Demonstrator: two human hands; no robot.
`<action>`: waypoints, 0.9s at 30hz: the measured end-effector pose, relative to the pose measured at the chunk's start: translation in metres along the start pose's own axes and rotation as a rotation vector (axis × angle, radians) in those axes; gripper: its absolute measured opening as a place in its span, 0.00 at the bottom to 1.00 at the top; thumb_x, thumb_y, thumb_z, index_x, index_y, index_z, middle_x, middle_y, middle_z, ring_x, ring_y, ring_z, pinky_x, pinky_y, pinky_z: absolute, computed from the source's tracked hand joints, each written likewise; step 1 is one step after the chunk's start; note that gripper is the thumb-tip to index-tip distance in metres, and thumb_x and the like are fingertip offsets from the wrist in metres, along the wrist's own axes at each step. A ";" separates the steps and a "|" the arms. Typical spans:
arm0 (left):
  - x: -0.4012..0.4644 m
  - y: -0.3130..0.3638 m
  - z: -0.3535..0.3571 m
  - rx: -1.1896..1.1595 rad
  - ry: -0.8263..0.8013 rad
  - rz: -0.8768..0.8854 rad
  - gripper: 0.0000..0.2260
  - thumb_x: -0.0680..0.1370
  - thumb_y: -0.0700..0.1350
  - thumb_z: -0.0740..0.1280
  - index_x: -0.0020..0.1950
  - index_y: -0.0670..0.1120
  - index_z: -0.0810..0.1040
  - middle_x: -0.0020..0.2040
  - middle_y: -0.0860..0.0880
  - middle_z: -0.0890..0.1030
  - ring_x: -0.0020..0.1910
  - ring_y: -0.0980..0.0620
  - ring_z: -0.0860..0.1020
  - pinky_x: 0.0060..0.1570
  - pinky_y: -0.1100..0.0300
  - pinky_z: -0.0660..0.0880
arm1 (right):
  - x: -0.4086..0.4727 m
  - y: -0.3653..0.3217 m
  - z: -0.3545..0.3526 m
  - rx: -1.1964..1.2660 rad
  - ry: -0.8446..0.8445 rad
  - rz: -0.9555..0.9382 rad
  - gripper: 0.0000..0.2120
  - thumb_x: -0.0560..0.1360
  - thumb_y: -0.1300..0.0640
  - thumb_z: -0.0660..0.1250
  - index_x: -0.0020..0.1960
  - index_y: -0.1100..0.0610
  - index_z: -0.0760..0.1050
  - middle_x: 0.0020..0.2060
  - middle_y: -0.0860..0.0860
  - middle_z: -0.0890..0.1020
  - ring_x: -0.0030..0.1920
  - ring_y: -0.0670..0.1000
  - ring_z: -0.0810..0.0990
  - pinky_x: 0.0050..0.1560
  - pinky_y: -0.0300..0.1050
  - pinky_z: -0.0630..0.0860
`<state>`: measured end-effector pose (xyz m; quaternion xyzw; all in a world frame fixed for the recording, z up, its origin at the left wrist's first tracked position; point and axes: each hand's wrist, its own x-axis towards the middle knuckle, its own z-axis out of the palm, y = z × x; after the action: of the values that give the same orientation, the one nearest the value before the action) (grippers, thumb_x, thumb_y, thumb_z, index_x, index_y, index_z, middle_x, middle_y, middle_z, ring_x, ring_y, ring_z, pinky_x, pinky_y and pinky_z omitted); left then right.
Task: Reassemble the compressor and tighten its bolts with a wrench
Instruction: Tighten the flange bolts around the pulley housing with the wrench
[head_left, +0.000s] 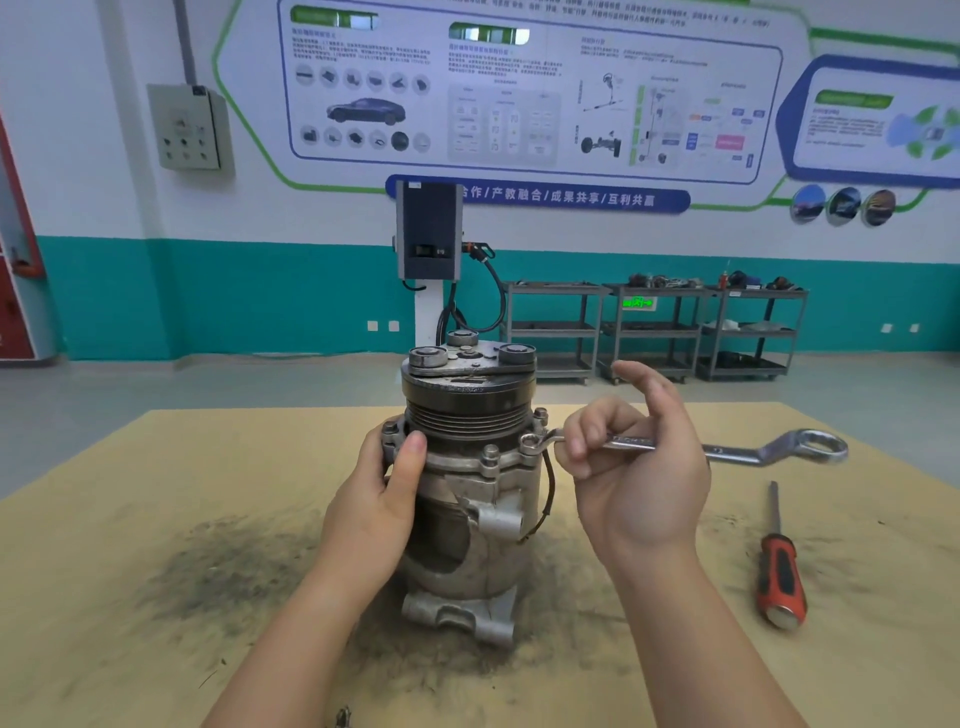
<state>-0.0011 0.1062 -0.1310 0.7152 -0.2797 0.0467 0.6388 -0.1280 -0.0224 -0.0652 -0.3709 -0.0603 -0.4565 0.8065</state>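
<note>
The compressor stands upright on the table, steadied by the left hand gripping its side. The right hand holds the wrench, whose small ring seems seated on a flange bolt; a loose seating could slip and round it.

Compressor: grey cast-metal body, standing upright on its mounting lugs near mid-table. Black grooved pulley on top, capped by a metal clutch plate with round bosses. Flange bolts seated around the collar below the pulley. Thin black wire hangs down its right side.

Wrench: bright double-ended ring spanner, roughly level; small ring at a right-side flange bolt, large ring far right.
</note>
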 end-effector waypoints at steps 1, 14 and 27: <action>0.000 0.000 0.000 -0.001 0.001 -0.004 0.33 0.66 0.76 0.52 0.63 0.60 0.73 0.49 0.68 0.80 0.52 0.66 0.77 0.46 0.65 0.70 | 0.003 0.000 -0.001 0.026 0.002 0.028 0.11 0.82 0.59 0.51 0.49 0.58 0.71 0.22 0.53 0.69 0.22 0.51 0.68 0.24 0.37 0.64; 0.000 0.002 -0.001 0.005 0.001 -0.013 0.33 0.66 0.76 0.52 0.63 0.60 0.73 0.48 0.68 0.81 0.52 0.66 0.77 0.46 0.64 0.70 | -0.025 0.016 0.017 -0.198 0.126 -0.280 0.10 0.73 0.66 0.53 0.39 0.59 0.71 0.21 0.49 0.69 0.24 0.48 0.68 0.25 0.39 0.66; 0.000 0.001 -0.001 0.023 0.001 -0.008 0.31 0.67 0.77 0.51 0.60 0.62 0.73 0.48 0.69 0.80 0.51 0.67 0.77 0.47 0.62 0.71 | -0.011 0.002 0.009 -0.136 0.116 -0.232 0.11 0.76 0.68 0.51 0.47 0.57 0.69 0.22 0.51 0.67 0.24 0.51 0.68 0.27 0.41 0.68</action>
<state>-0.0014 0.1066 -0.1302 0.7235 -0.2762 0.0476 0.6308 -0.1308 -0.0080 -0.0646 -0.3883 -0.0250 -0.5704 0.7234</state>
